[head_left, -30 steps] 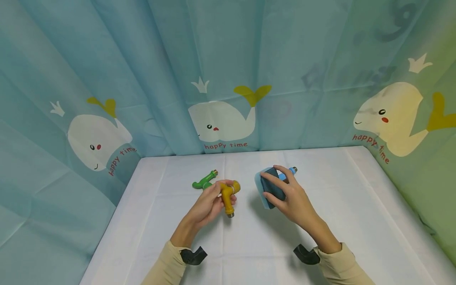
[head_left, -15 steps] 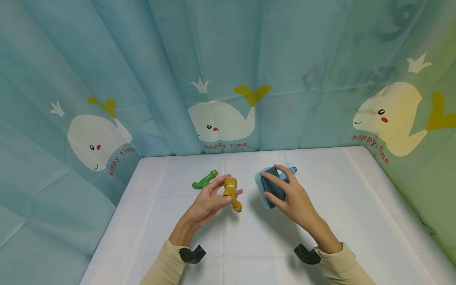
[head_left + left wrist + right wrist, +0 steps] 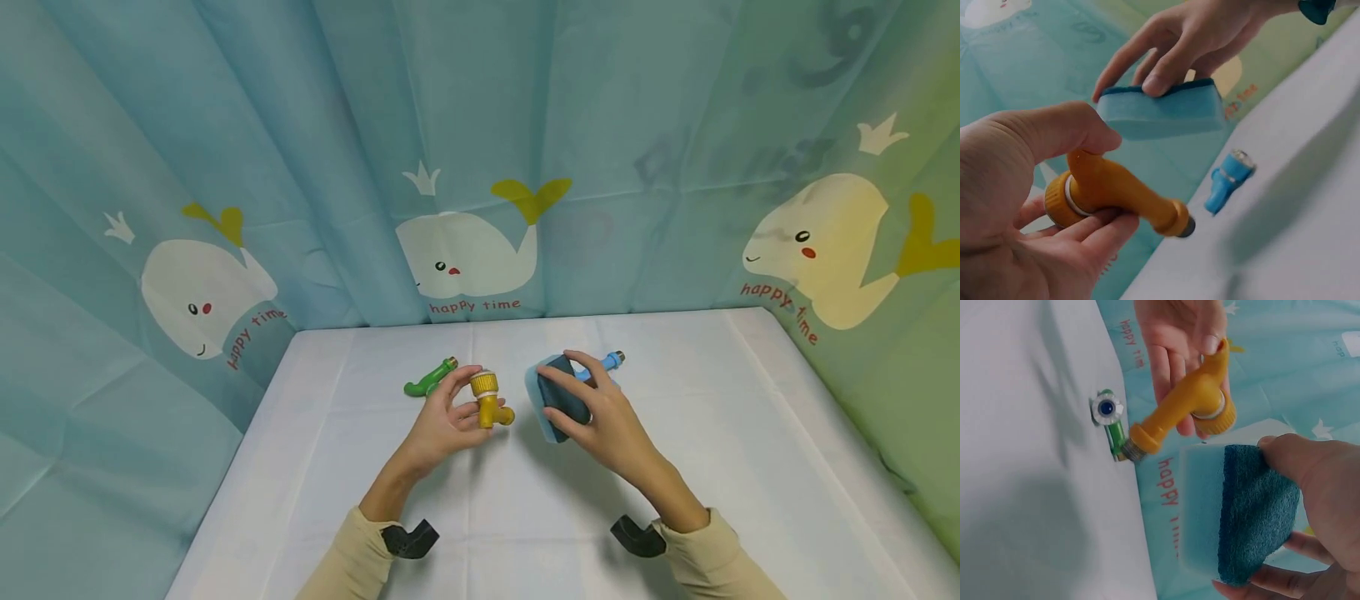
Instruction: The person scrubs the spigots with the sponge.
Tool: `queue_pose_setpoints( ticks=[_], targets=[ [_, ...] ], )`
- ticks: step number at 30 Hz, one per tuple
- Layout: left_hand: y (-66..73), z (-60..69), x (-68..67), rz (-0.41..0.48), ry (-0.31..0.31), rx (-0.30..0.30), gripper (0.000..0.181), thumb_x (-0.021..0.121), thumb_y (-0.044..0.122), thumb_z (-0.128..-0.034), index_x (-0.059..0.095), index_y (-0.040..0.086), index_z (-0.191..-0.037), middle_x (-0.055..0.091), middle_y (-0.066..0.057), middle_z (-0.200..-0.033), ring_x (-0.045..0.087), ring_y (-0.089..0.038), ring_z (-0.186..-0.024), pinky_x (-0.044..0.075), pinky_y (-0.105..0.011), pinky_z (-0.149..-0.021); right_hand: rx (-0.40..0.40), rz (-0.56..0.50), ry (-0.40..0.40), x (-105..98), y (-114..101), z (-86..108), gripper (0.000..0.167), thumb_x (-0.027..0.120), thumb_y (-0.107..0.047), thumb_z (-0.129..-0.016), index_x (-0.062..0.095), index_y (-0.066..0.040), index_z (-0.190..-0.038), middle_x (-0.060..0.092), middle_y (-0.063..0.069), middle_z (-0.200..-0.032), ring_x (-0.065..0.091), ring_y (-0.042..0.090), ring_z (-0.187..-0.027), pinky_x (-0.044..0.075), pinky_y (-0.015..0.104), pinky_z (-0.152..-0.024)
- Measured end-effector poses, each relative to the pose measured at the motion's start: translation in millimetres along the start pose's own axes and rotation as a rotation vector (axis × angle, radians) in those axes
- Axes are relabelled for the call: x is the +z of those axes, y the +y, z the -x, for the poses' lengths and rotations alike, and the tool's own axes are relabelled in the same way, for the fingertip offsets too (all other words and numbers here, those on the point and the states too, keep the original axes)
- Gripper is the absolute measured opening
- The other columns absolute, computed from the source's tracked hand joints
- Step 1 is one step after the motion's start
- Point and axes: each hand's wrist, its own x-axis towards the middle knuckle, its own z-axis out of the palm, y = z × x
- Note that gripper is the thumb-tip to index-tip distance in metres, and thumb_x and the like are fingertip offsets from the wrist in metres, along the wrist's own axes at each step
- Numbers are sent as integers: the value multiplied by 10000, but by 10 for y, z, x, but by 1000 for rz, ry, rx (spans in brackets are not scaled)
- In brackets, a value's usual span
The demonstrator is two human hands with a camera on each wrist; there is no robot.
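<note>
My left hand (image 3: pixel 442 425) holds a yellow faucet (image 3: pixel 487 404) between thumb and fingers, raised above the table. In the left wrist view the faucet (image 3: pixel 1129 190) has a ribbed knob at one end and a dark threaded tip at the other. Opposite it, my right hand (image 3: pixel 615 412) grips a blue sponge (image 3: pixel 562 396) by its edges. The right wrist view shows the sponge's dark scouring layer (image 3: pixel 1257 509) toward the palm and its pale side facing the faucet. A small gap separates sponge and faucet.
A green faucet (image 3: pixel 431 379) lies on the white table (image 3: pixel 525 533) behind my left hand. Behind my right hand lies a blue faucet (image 3: pixel 603 365), partly hidden. Whale-printed curtains (image 3: pixel 480 125) hang along the back and sides.
My left hand has turned the yellow faucet, so its knob now points up and its threaded end points right. My right hand has shifted slightly left with the sponge.
</note>
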Motion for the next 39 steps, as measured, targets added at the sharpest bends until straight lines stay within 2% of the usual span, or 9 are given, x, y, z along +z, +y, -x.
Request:
queue_pose_setpoints(
  ticks=[4, 10, 16, 21, 24, 28, 32, 35, 39],
  targets=[
    [-11, -14, 31, 29, -28, 34, 883, 722, -206, -805, 290, 39, -1535, 204, -197, -1634, 506, -466, -1349, 555, -392, -992, -9, -32, -23, 39, -48, -55, 583, 853, -220, -867, 632, -234, -1406, 467, 188, -1492, 641, 307, -986, 600, 467, -741],
    [5, -26, 83, -81, -27, 142, 899, 761, -190, -797, 335, 65, -1547, 303, -168, -1541, 530, -397, -1323, 533, -421, -1032, -9, -166, -48, 69, -173, -182, 580, 837, -213, -885, 624, -230, -1424, 474, 157, -1501, 654, 213, -936, 584, 281, -639],
    [40, -21, 116, -122, -1, 213, 899, 737, -208, -766, 370, 112, -1522, 362, -153, -1507, 542, -381, -1304, 554, -393, -1005, 5, -171, -82, 129, -178, -211, 566, 824, -230, -899, 622, -220, -1428, 475, 198, -1491, 655, 229, -891, 589, 285, -636],
    [72, -9, 123, -111, 6, 229, 917, 722, -218, -755, 342, 86, -1532, 334, -154, -1534, 517, -395, -1339, 544, -399, -1017, 48, -110, -103, 122, -114, -215, 545, 807, -226, -916, 622, -214, -1428, 471, 211, -1484, 617, 210, -806, 553, 284, -626],
    [80, -2, 122, -123, -13, 227, 918, 717, -213, -761, 330, 90, -1536, 339, -156, -1538, 525, -385, -1337, 544, -393, -1018, 75, -172, -80, 75, -115, -240, 563, 810, -191, -910, 614, -223, -1437, 482, 178, -1482, 612, 183, -786, 572, 288, -633],
    [96, -1, 128, -127, -30, 243, 916, 714, -204, -772, 336, 122, -1540, 352, -157, -1547, 537, -389, -1318, 553, -399, -1006, 32, -220, -87, 63, -151, -265, 567, 799, -213, -920, 601, -221, -1452, 493, 168, -1481, 642, 179, -820, 601, 294, -651],
    [103, 0, 124, -133, -17, 264, 920, 724, -210, -783, 347, 134, -1550, 347, -135, -1570, 527, -399, -1316, 546, -397, -1014, 19, -125, -115, 111, -139, -228, 548, 799, -236, -922, 615, -211, -1438, 488, 209, -1473, 670, 246, -896, 616, 374, -713],
    [93, -2, 114, -162, -6, 279, 939, 743, -224, -781, 350, 124, -1560, 327, -115, -1589, 502, -389, -1329, 526, -388, -1039, 41, -84, -76, 120, -124, -189, 557, 825, -208, -895, 634, -214, -1418, 493, 218, -1464, 665, 288, -929, 605, 431, -721],
    [85, -2, 109, -192, 14, 302, 951, 763, -223, -769, 371, 130, -1560, 337, -94, -1580, 500, -366, -1310, 525, -386, -1040, 39, -122, -58, 126, -146, -158, 569, 825, -237, -898, 626, -233, -1430, 487, 196, -1482, 635, 249, -903, 587, 343, -647]
  ],
)
